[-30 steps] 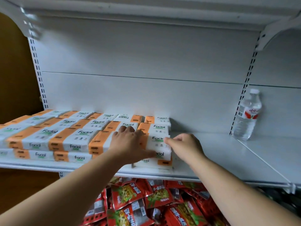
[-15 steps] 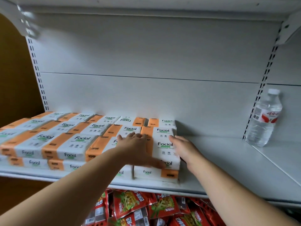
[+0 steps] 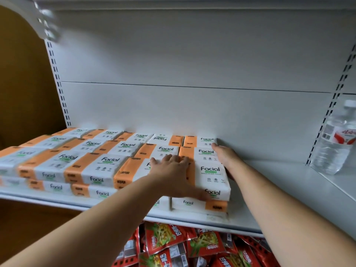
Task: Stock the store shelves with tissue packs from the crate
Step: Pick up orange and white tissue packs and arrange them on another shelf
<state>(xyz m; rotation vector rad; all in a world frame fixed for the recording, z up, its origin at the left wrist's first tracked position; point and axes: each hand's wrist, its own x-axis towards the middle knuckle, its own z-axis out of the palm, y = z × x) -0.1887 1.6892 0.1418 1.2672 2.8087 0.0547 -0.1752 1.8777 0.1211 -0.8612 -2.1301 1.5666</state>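
The front-right tissue pack (image 3: 212, 175), white with an orange band and the word "Facial", lies on top of another pack (image 3: 190, 204) at the right end of the stock, directly between the 2 hands. The left hand (image 3: 173, 174) lies palm down over its orange end and the neighbouring pack, fingers spread and nearly straight, thumb stretched along the pack's front face. It clasps nothing, only presses flat. The right hand (image 3: 225, 158) lies against the right side of the same column. Its fingers are straight and together and reach back to the rearmost pack, its palm is beside the front pack, and it grips nothing.

To the left of the left hand the other tissue packs (image 3: 107, 162) fill the shelf (image 3: 279, 191) in rows running to the back, set edge to edge and stacked 2 high along the front. 1 pack in the back row, just beyond the left hand's fingertips, is turned the other way round, its lettering upside down.

To the right of the right hand the shelf surface is bare white metal. Well apart from that hand, a clear water bottle (image 3: 335, 143) with a red and white label stands upright beyond the slotted upright. Beyond both hands rises the white back panel (image 3: 192, 64). Under the forearms, below the shelf edge, lie red snack bags (image 3: 173, 245) in a heap.
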